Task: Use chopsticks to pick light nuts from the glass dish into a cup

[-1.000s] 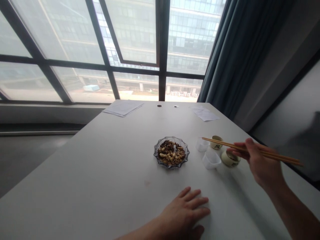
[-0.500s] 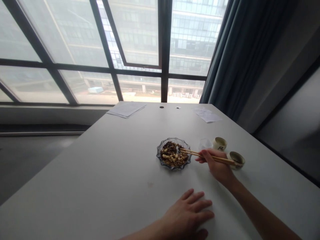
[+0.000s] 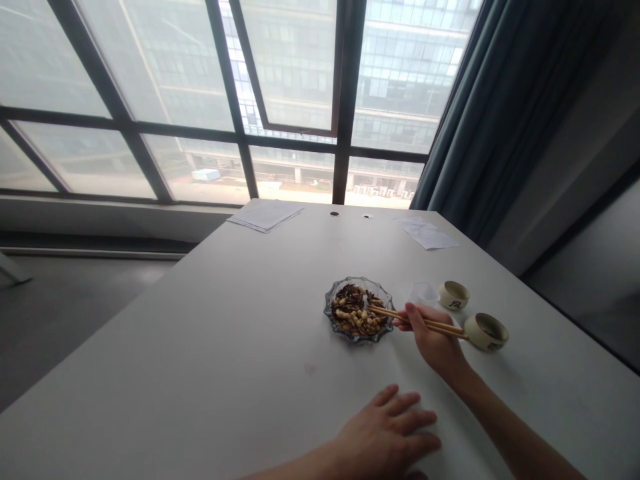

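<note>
Right hand (image 3: pixel 435 340) is pinching wooden chopsticks (image 3: pixel 425 321), tips hanging over the glass dish (image 3: pixel 359 311) of peanuts (image 3: pixel 356 320); left hand (image 3: pixel 385 433) is lying spread on the table (image 3: pixel 200 333). Risk: a loose pinch could drop smooth peanuts.

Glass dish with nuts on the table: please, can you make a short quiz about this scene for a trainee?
1. True or false: the right hand holds the wooden chopsticks.
2. The chopstick tips are over: A) the glass dish, B) the far paper sheets.
3. Fill in: the left hand lies on the white ____.

Key: 1 true; 2 A; 3 table.
</note>
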The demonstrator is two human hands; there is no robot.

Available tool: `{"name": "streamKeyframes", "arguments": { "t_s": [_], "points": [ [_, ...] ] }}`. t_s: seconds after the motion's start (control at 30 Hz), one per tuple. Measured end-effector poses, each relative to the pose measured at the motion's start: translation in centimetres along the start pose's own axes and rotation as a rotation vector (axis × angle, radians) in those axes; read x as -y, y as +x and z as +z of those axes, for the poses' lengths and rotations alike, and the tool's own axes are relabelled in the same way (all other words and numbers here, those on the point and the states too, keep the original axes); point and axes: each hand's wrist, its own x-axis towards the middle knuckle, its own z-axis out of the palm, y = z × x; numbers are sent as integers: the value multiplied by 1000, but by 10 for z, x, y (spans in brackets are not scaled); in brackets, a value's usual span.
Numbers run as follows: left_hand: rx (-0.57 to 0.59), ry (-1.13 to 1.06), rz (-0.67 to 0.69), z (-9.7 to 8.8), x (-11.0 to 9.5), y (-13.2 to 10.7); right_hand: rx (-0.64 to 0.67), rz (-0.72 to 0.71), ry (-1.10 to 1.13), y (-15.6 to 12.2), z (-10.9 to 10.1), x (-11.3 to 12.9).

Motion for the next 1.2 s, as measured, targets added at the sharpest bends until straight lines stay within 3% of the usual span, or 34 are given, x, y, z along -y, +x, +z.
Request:
{"name": "streamKeyframes", "arguments": {
  "t_s": [0.17,0.3,0.4,0.53,0.6,0.7,0.87,0.97,1.2],
  "points": [
    [7,17,-9,-4,-1,1,-51,-11,26,0,-2,4],
    [31,-22,-17,-11,-4,2,-137,-45,44,-4,-15,27],
    [38,-67,-34,-15,-7,2,-253,-110,27,-16,-41,53],
    [35,-111,-73,-15,-10,1,-474,-135,-58,-37,-98,69],
    [38,-121,-89,-15,-10,1,-573,-101,-48,-46,-129,58],
    [45,-152,-113,-17,-12,2,-687,-25,101,-58,-169,23],
    [62,-172,-128,-22,-14,3,-710,128,233,-74,-201,-29],
    [67,-165,-131,-23,-14,4,-679,161,210,-83,-207,-34],
    [76,-157,-135,-25,-14,3,-719,154,158,-95,-217,-18]
  ]
}}
